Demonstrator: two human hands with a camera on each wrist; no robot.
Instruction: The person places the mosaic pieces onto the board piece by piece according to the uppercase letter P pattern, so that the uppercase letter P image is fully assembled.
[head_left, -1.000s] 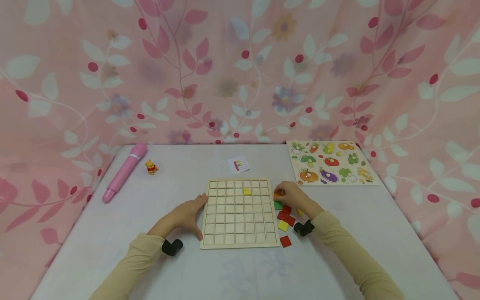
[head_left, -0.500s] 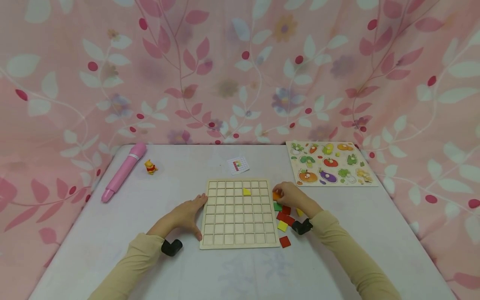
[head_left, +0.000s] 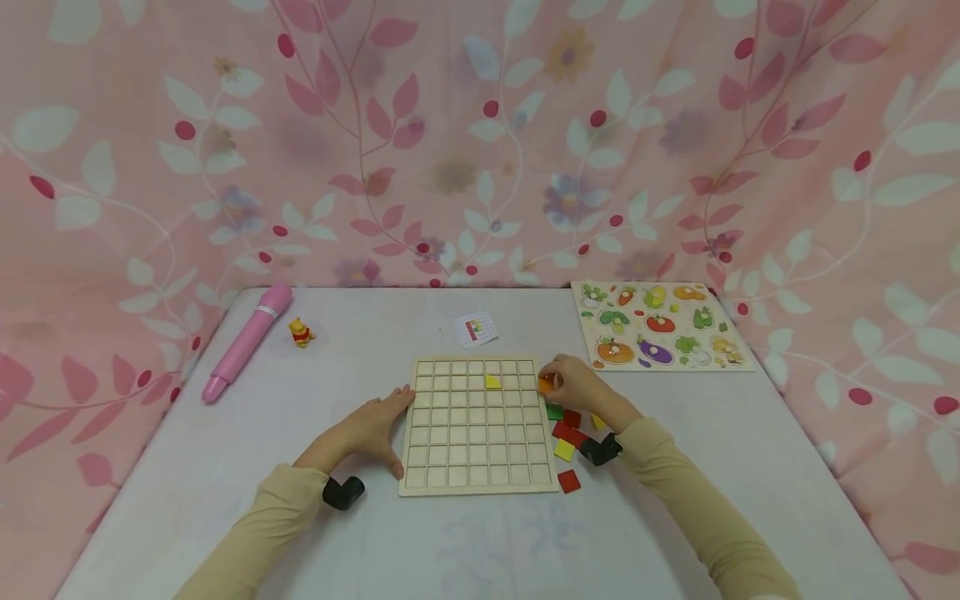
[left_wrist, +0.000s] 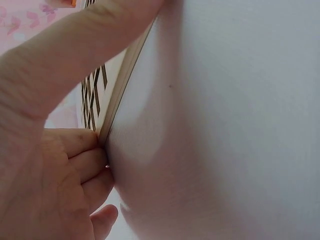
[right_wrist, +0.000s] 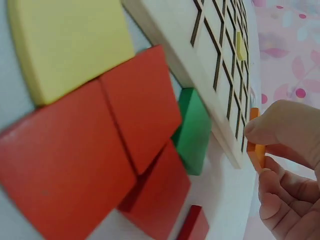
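Observation:
A wooden grid board (head_left: 478,433) lies on the white table, with one yellow tile (head_left: 492,382) in a cell of its second row. My left hand (head_left: 369,429) rests along the board's left edge, thumb and fingers spread against the rim. Between thumb and fingers, my right hand (head_left: 573,385) pinches an orange tile (right_wrist: 256,145) at the board's upper right edge. Below that hand, beside the board, lie a green tile (right_wrist: 194,132), several red tiles (right_wrist: 62,165) and a yellow tile (head_left: 564,450). Another yellow piece (head_left: 597,422) is partly hidden by the right wrist.
A small printed pattern card (head_left: 475,330) lies behind the board. At the back right is a vegetable puzzle board (head_left: 660,325). A pink stick-shaped object (head_left: 247,343) and a small yellow bear figure (head_left: 301,332) lie on the left. A floral curtain (head_left: 480,150) hangs behind.
My right hand has lifted the orange tile from beside the board and moved it slightly left, to the board's edge. The left hand stays on the rim.

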